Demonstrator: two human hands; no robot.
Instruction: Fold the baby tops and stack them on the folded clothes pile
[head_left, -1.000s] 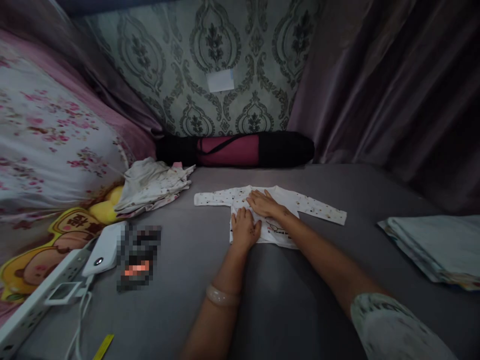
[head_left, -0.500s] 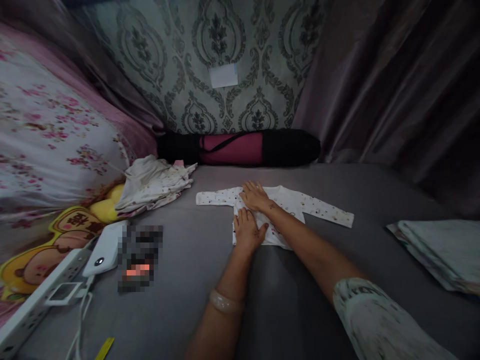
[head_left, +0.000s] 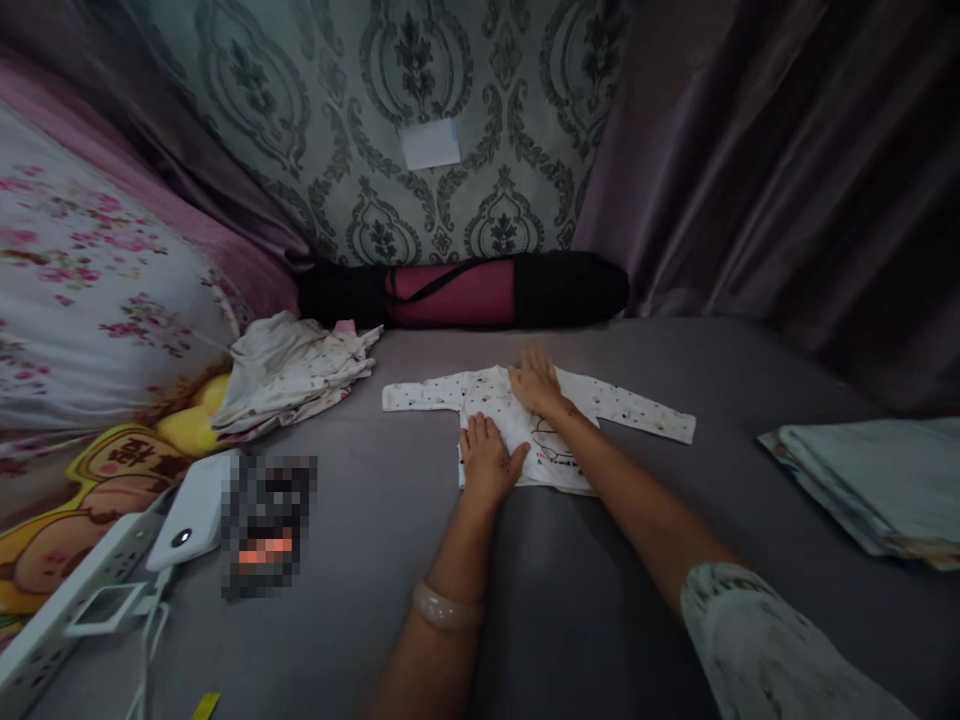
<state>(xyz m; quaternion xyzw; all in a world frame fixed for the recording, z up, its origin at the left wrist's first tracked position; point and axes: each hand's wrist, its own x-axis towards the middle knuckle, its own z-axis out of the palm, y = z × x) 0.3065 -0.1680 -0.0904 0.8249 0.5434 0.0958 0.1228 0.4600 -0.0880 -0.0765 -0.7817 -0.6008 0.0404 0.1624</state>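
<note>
A small white long-sleeved shirt (head_left: 559,445) with a speckled print lies spread out on the grey bed sheet (head_left: 360,560), both sleeves stretched sideways. My left hand (head_left: 487,460) rests flat on its lower left part, thumb apart from the fingers. Near the neckline, my right hand (head_left: 536,382) lies over the upper middle of the shirt with its fingers extended; the fingertips are blurred by motion. Neither hand grips the cloth. The right forearm covers part of the shirt's right side and its printed drawing.
Crumpled light clothes (head_left: 289,370) lie at the left, beside a yellow cartoon cushion (head_left: 120,455). Nearer are a power strip (head_left: 75,590), a white power bank (head_left: 196,510) and a pixelated item (head_left: 270,525). Folded cloths (head_left: 877,485) sit at the right. A black-and-maroon long bag (head_left: 457,293) lies against the wall.
My right hand has slid to the right across the top of the shirt, uncovering its upper left part. My left hand stays on the lower left. The view has shifted slightly.
</note>
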